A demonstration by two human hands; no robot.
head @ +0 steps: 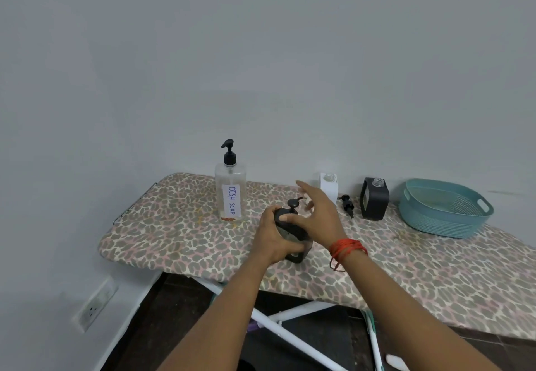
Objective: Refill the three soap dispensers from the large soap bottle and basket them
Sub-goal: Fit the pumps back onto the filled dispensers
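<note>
Left hand (pixel 272 238): curling round dark dispenser (pixel 291 233), gripping it.
Right hand (pixel 319 217): reaching over pump (pixel 292 203), fingers spreading open.
Bottle (pixel 230 194): standing behind.
Basket (pixel 429 221): sitting at right.

We wrap our left hand (pixel 272 238) round the dark dispenser (pixel 290 233), fingers curled on its left side. Our right hand (pixel 317 217) hovers just right of its pump, fingers spread loosely.

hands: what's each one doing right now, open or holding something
Left hand: grips the dark soap dispenser.
Right hand: open, fingers spread beside the pump.
</note>
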